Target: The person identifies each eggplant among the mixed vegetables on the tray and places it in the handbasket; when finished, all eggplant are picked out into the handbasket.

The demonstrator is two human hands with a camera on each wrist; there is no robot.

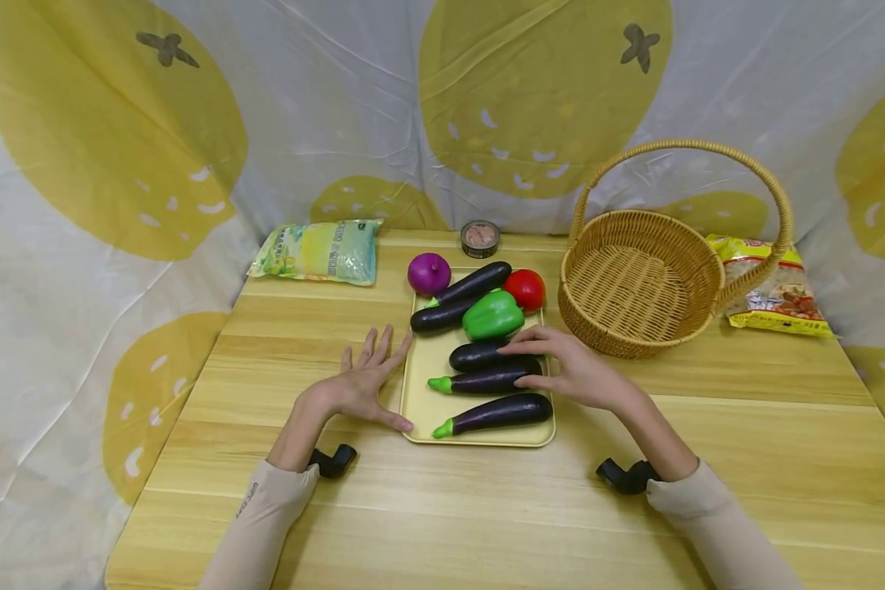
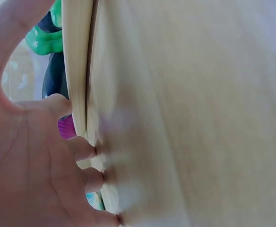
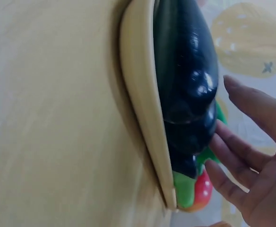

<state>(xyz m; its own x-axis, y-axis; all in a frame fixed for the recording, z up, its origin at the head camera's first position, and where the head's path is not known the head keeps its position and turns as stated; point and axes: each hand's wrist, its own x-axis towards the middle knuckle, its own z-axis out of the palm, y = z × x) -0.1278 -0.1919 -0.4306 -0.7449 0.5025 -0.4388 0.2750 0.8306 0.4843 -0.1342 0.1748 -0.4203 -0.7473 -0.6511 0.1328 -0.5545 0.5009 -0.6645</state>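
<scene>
Glossy, smooth eggplants (image 1: 500, 414); woven basket (image 1: 627, 279).

No text legible in any view. Print shows in the head view only, too small or blurred to read. Green-yellow bag (image 1: 317, 252), back left of desk (image 1: 428, 508): large dark characters on its right half, paler marks further left. Left sleeve (image 1: 265, 512): one short line of dark lettering near the cuff, unreadable. Yellow bag (image 1: 774, 299), behind basket (image 1: 615, 340): reddish logo-like patch on top band, tiny marks on bottom band. Tin (image 1: 480, 238): faint marks on lid, can't make out.
</scene>
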